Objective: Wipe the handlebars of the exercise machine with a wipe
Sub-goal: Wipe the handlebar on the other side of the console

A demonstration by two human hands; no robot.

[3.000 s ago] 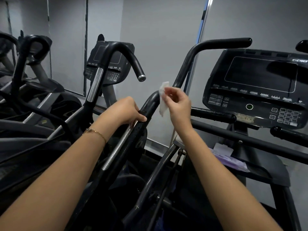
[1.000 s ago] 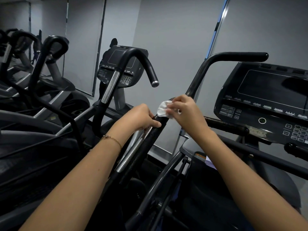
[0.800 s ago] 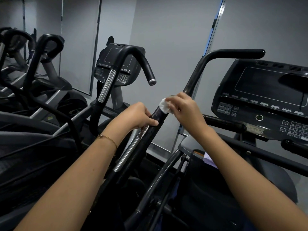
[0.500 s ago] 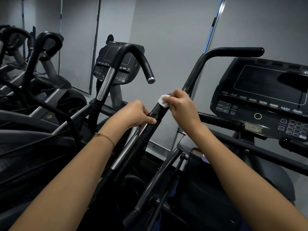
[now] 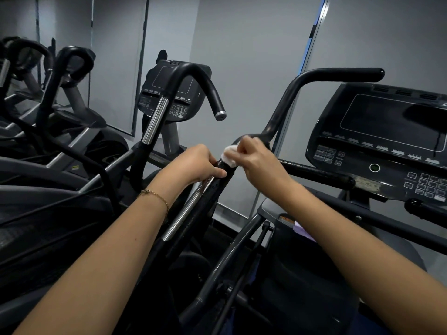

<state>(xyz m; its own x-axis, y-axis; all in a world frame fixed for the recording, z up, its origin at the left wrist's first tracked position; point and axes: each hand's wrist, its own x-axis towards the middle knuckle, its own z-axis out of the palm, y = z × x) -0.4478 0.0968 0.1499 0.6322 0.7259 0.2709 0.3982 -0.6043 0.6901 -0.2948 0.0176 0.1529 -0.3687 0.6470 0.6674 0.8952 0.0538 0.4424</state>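
Observation:
A black handlebar [image 5: 285, 110] of the exercise machine rises from the lower centre, bends and runs right near the top. My left hand [image 5: 193, 164] grips its lower shaft, just above the chrome strip [image 5: 186, 211]. My right hand [image 5: 256, 158] holds a small white wipe [image 5: 229, 154] wrapped against the bar, directly above my left thumb. Most of the wipe is hidden under my fingers.
The machine's console [image 5: 382, 141] with screen and keypad stands at the right, with a short black grip [image 5: 319, 171] below it. Another machine with a curved handlebar [image 5: 193, 78] and its own console stands behind at centre left. More machines fill the left side.
My right hand has slid the wipe a little down the bar toward my left hand, bunching it. Three seconds ago the wipe hung loose off the bar. My left hand's grip stayed put.

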